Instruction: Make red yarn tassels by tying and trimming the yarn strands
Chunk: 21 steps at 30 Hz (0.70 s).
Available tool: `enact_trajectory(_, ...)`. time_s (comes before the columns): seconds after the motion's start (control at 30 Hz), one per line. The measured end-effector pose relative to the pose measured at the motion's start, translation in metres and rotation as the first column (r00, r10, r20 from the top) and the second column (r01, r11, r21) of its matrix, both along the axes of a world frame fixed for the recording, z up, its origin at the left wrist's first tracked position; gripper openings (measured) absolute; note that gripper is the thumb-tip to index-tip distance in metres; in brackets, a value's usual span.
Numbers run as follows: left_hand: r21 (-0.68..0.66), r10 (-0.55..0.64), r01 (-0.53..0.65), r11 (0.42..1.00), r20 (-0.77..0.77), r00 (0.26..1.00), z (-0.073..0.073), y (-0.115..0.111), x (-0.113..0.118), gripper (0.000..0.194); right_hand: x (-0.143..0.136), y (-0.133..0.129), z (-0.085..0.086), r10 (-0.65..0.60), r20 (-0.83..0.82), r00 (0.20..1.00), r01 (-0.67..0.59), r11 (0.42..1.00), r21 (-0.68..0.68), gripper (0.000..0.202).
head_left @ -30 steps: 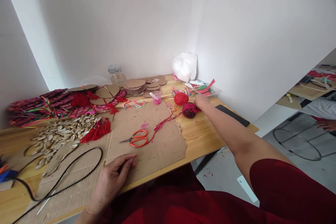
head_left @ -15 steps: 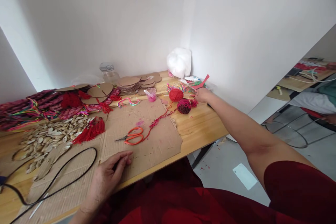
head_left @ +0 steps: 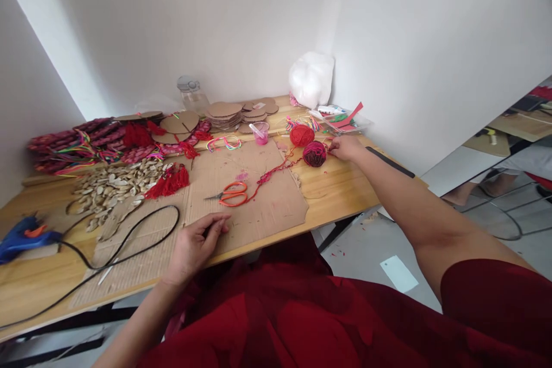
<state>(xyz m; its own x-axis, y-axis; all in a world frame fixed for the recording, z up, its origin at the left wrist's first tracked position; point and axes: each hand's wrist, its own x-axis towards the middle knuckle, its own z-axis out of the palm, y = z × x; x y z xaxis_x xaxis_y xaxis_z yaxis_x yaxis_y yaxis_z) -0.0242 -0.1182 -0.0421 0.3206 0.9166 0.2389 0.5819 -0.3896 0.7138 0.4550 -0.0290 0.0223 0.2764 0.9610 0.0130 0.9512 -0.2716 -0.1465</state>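
My right hand (head_left: 345, 148) reaches to the table's right part, fingers pinched beside the ball of magenta and dark yarn (head_left: 314, 154). A small reddish bit shows at the fingertips; I cannot make out what it is. A red yarn ball (head_left: 302, 135) lies just behind the magenta one. Strands of red and magenta yarn (head_left: 271, 175) run from the balls toward the orange-handled scissors (head_left: 233, 194) on the cardboard sheet (head_left: 276, 207). My left hand (head_left: 202, 241) rests at the cardboard's near edge, fingers curled in with nothing visible in them.
Cardboard discs (head_left: 224, 115), a pink cup (head_left: 260, 134) and a jar (head_left: 192, 95) stand at the back. Left are peanut shells (head_left: 116, 184), a red tassel (head_left: 170, 182), braided bundles (head_left: 64, 144) and a blue glue gun (head_left: 26, 238) with black cord. A clear tray (head_left: 345, 121) stands back right.
My right hand has drawn back slightly from the red strip at the tray to beside the magenta yarn ball. The view has shifted, bringing the glue gun into sight. My left hand stays curled.
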Motion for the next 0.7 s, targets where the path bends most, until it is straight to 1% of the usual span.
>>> enact_trajectory(0.07,-0.01,0.003,-0.003,1.0,0.005,1.0,-0.002,0.0,-0.001,0.036,-0.001,-0.009,0.004,-0.031,0.022,0.999,0.03,0.999,0.029,0.018)
enact_trajectory(0.13,-0.013,0.01,-0.01,1.0,0.013,1.0,-0.003,-0.001,-0.002,0.036,-0.005,-0.025,0.013,-0.048,0.043,0.998,0.045,0.996,0.074,0.029)
enact_trajectory(0.2,-0.005,0.021,-0.021,1.0,0.032,0.999,-0.003,-0.001,-0.003,0.037,-0.014,-0.047,0.02,-0.015,0.043,0.999,0.01,0.994,0.108,0.034)
enact_trajectory(0.23,-0.001,0.024,-0.024,1.0,0.043,0.999,-0.003,-0.001,-0.003,0.037,-0.021,-0.06,0.021,0.031,0.026,0.999,-0.033,0.995,0.094,0.029)
enact_trajectory(0.3,-0.002,0.027,-0.027,1.0,0.064,0.998,-0.003,0.0,-0.003,0.038,-0.04,-0.087,0.018,0.181,-0.047,0.982,-0.18,0.983,0.022,0.019)
enact_trajectory(0.37,-0.007,0.024,-0.024,1.0,0.072,0.997,-0.004,0.001,-0.003,0.038,-0.062,-0.109,0.009,0.317,-0.1,0.943,-0.32,0.947,-0.024,0.018)
enact_trajectory(0.43,-0.011,0.022,-0.021,1.0,0.067,0.998,-0.005,0.001,-0.004,0.038,-0.081,-0.123,-0.003,0.39,-0.094,0.916,-0.393,0.919,-0.017,0.019)
enact_trajectory(0.5,-0.012,0.02,-0.019,1.0,0.057,0.998,-0.006,0.002,-0.004,0.038,-0.094,-0.128,-0.012,0.428,-0.064,0.902,-0.429,0.904,-0.003,0.008)
enact_trajectory(0.53,-0.013,0.019,-0.018,1.0,0.052,0.998,-0.006,0.002,-0.004,0.038,-0.097,-0.129,-0.015,0.436,-0.046,0.899,-0.437,0.9,0.002,0.007)
enact_trajectory(0.57,-0.014,0.017,-0.017,1.0,0.048,0.999,-0.006,0.002,-0.004,0.038,-0.099,-0.128,-0.016,0.437,-0.026,0.899,-0.437,0.899,0.004,0.009)
enact_trajectory(0.63,-0.011,0.015,-0.015,1.0,0.041,0.999,-0.005,0.002,-0.004,0.038,-0.096,-0.125,-0.016,0.414,0.016,0.91,-0.414,0.91,0.001,0.012)
enact_trajectory(0.7,-0.002,0.019,-0.019,1.0,0.035,0.999,-0.004,0.001,-0.004,0.038,-0.087,-0.123,-0.014,0.361,0.054,0.931,-0.361,0.932,-0.003,0.013)
